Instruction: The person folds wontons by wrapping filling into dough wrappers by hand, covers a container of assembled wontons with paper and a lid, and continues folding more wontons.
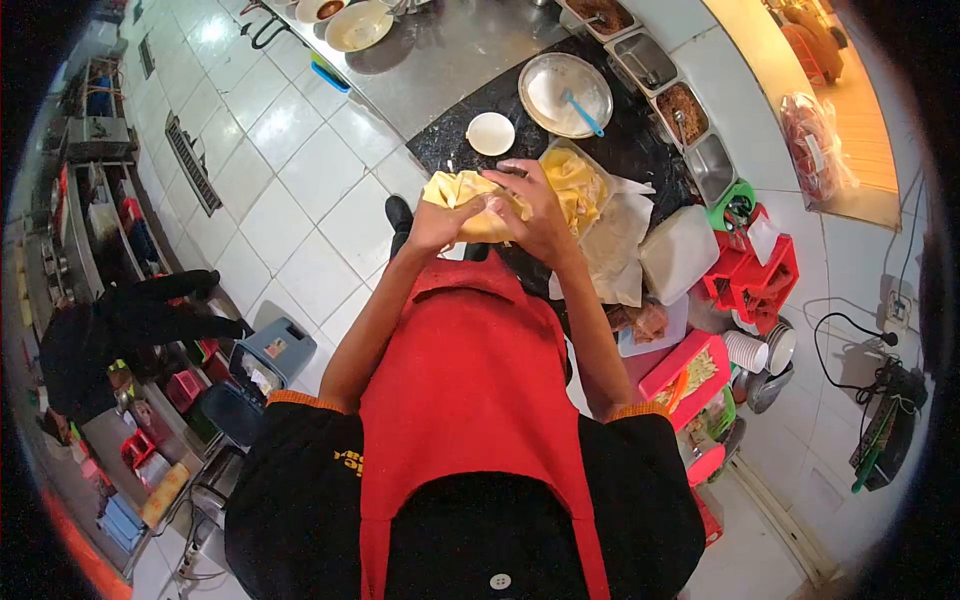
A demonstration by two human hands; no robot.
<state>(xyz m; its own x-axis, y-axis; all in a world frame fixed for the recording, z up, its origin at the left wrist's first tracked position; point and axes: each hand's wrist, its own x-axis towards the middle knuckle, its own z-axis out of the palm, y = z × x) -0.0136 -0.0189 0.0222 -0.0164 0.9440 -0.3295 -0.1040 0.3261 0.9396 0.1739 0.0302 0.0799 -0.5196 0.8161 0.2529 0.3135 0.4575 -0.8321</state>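
Thin, floppy yellow dough wrappers [458, 188] are held up in front of the red apron, at the edge of the dark counter. My left hand [440, 226] grips them from the near left side, with its thumb across the top. Curved over their right side is my right hand [541, 214], fingers closed on the wrappers and partly hiding them. Just right of that hand, more yellow wrappers [580, 185] lie folded in a clear plastic container [610, 190]. A small white bowl [490, 133] stands beyond my hands.
A round basin of white powder [548, 92] holds a blue spatula [582, 113]. Metal food pans [684, 112] line the wall. Pale paper [612, 255], a white container [679, 255] and red baskets [755, 270] are at right. A person in black [130, 330] bends at far left.
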